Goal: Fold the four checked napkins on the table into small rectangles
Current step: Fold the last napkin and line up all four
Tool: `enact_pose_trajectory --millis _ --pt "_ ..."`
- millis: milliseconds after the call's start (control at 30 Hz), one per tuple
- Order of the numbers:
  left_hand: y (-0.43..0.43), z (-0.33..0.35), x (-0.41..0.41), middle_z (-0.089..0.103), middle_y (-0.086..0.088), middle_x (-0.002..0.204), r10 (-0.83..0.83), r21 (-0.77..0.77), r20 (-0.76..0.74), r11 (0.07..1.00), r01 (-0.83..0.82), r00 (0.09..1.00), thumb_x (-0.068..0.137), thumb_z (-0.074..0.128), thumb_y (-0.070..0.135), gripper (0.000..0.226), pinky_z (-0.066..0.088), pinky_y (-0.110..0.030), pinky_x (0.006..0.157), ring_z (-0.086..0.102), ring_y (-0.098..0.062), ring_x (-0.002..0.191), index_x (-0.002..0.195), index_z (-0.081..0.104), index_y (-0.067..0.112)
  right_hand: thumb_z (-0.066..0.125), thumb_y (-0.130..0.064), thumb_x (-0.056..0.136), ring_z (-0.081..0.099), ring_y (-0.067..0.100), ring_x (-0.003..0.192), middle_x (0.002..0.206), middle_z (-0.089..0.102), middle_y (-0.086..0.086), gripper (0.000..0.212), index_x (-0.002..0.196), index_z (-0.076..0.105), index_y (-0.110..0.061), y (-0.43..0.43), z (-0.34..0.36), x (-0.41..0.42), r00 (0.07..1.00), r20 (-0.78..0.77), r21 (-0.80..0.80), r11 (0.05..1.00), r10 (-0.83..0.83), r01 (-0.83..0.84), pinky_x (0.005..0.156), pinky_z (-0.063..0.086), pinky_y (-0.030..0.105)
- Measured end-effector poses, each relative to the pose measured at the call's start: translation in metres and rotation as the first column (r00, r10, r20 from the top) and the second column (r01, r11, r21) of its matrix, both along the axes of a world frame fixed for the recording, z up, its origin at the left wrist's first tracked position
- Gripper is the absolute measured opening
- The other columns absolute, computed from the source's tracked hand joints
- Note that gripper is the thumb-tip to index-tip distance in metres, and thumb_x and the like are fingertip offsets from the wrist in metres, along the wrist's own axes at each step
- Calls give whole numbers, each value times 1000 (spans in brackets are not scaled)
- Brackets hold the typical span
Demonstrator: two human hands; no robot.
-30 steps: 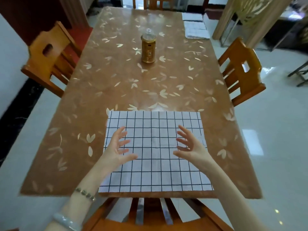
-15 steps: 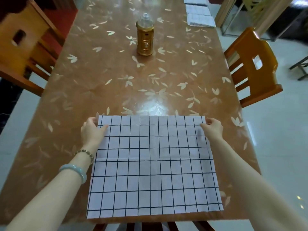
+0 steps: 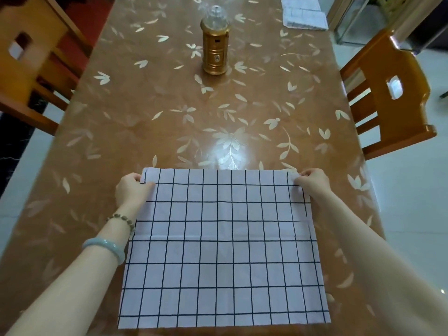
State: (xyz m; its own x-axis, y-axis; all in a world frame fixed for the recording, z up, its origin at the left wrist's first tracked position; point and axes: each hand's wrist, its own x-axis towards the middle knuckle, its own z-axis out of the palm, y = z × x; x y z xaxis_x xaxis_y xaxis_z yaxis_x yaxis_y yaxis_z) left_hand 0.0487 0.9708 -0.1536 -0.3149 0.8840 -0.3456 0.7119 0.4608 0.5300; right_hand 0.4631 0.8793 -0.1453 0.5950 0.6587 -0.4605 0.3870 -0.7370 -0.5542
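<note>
A white napkin with a black check (image 3: 223, 248) lies spread flat on the near part of the brown leaf-patterned table (image 3: 169, 112), its near edge at the table's front edge. My left hand (image 3: 132, 189) pinches the napkin's far left corner. My right hand (image 3: 312, 181) pinches its far right corner. Both corners sit low at the table surface. More checked napkins (image 3: 304, 16) lie in a pile at the far right of the table.
A gold lantern with a clear top (image 3: 214, 42) stands at the table's far middle. Wooden chairs stand at the left (image 3: 31, 69) and right (image 3: 390, 98) sides. A pale tiled floor surrounds the table.
One second ago both hands hovered open over the middle of the napkin. They reached to its far corners and now pinch them. The view has moved closer to the table.
</note>
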Motion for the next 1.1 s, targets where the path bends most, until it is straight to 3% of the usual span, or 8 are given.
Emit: enact_pose_trajectory --millis 267,400,500,633,767,867,967,1100 --pt "5 28 -17 68 -7 85 -58 88 159 995 45 986 80 75 29 25 51 -33 68 62 -26 74 91 69 8 67 -15 75 48 18 63 61 55 1 9 69 66 -8 -4 24 14 998 61 144 989 12 -20 62 40 28" --pt "9 49 -19 68 -3 94 -63 181 208 983 25 976 81 75 26 26 47 -31 82 61 -20 90 99 72 8 70 -15 81 58 19 66 73 63 4 6 83 70 -10 -4 43 18 998 15 247 967 -64 59 68 52 32" --pt "6 64 -20 68 -4 85 -50 215 307 977 -17 950 83 73 21 21 50 -27 73 61 -16 75 99 71 8 69 -14 84 63 19 71 85 66 6 14 97 70 -8 -9 61 20 996 -49 320 943 -78 90 65 53 25" --pt "-11 78 -24 68 -6 71 -17 188 593 975 -118 805 86 68 5 4 57 -19 65 67 -17 68 83 65 5 67 -11 86 67 21 82 91 68 11 14 99 68 -6 -29 76 21 983 -161 394 908 -85 143 68 53 25" --pt "-33 85 -34 69 -9 68 6 134 728 979 -151 686 88 57 -5 25 60 -30 76 71 -20 70 67 68 3 72 -11 82 70 24 90 94 71 13 15 96 72 -6 -63 78 28 940 -331 403 890 -77 214 83 56 33" --pt "-54 84 -40 70 -13 67 126 73 795 951 -300 593 91 50 5 29 61 -33 65 70 -22 62 67 66 3 57 6 85 68 25 93 94 71 14 22 85 74 -7 -97 76 24 880 -474 417 870 -38 263 83 56 29" --pt "-77 74 -48 67 -15 73 221 47 732 927 -372 644 92 60 18 23 60 -29 59 68 -25 69 75 61 1 38 12 79 65 26 98 98 69 20 36 84 72 0 -128 65 15 828 -558 389 864 -55 320 79 57 26" --pt "-108 54 -62 68 -17 82 176 38 648 964 -262 741 88 66 18 24 59 -23 60 62 -28 80 76 67 -2 49 6 81 64 26 89 95 70 20 23 85 72 2 -160 55 5 793 -597 296 885 -122 359 67 57 20"
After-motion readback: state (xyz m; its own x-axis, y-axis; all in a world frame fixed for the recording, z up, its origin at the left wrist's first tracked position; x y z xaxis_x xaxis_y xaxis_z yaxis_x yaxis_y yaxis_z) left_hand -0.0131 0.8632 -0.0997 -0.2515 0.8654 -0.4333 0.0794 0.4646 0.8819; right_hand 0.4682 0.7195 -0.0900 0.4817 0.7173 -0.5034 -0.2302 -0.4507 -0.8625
